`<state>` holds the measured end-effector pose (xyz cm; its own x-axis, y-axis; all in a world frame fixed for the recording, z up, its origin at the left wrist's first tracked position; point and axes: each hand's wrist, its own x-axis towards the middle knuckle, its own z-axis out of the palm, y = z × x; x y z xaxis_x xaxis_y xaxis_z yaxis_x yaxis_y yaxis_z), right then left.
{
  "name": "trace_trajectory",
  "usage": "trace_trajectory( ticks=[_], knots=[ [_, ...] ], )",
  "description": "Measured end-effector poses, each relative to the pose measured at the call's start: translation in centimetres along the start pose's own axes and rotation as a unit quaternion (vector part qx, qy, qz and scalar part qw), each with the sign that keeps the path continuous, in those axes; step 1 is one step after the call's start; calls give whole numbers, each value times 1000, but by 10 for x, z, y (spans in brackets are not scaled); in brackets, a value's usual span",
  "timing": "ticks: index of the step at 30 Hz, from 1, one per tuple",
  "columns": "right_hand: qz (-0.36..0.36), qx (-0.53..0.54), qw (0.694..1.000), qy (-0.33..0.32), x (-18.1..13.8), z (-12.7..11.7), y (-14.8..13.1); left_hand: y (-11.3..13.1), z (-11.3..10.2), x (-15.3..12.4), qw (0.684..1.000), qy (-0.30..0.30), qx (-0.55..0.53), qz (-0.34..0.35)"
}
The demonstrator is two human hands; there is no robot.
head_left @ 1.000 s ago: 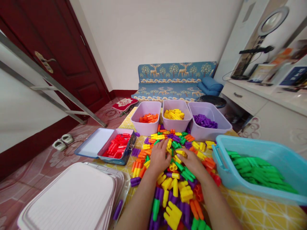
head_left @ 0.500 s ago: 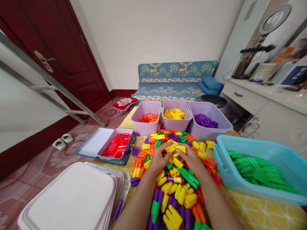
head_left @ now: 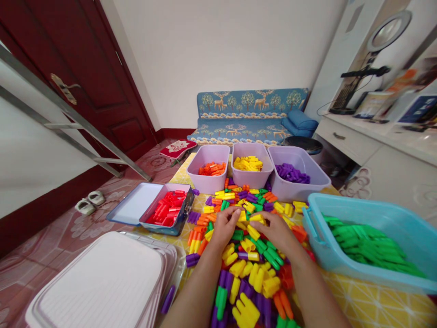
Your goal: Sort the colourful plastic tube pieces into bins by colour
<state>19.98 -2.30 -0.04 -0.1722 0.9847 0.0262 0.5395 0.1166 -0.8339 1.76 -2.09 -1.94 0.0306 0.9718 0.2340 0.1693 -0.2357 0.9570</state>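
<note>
Over a heap of mixed plastic building pieces, my left hand has its fingers closed on a yellow building piece. Just to the right, my right hand pinches another yellow building piece. The two pieces are close together, and the fingers partly cover them. Below the hands lie green pieces, a purple-and-yellow joined piece and more yellow pieces. Orange pieces are scattered left of my left hand.
Lilac bins hold orange, yellow and purple pieces at the back. A blue tub of green pieces stands right. An open case with red pieces and stacked white lids are left.
Both hands have come slightly lower in the view, toward me, with the yellow pieces between their fingers. The bins and case look the same.
</note>
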Motion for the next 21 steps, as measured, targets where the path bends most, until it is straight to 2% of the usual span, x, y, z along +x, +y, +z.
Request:
trace_trajectory(
  ticks=[7, 12, 15, 18, 21],
  knots=[
    [-24, 89, 996, -9, -1, -2, -7, -4, 2, -1, 999, 1, 41, 5],
    [-27, 43, 998, -43, -4, -1, -12, -7, 5, -1, 995, -20, 84, 40],
    [-41, 31, 997, -59, -6, -3, -17, -4, 5, -2, 990, -34, 132, 35],
    [-56, 27, 996, -70, -2, -12, -22, -3, 4, -2, 984, -46, 169, 26],
    [-74, -48, 992, -91, 12, -28, -27, -5, 3, -2, 981, -49, 183, 36]
  ],
)
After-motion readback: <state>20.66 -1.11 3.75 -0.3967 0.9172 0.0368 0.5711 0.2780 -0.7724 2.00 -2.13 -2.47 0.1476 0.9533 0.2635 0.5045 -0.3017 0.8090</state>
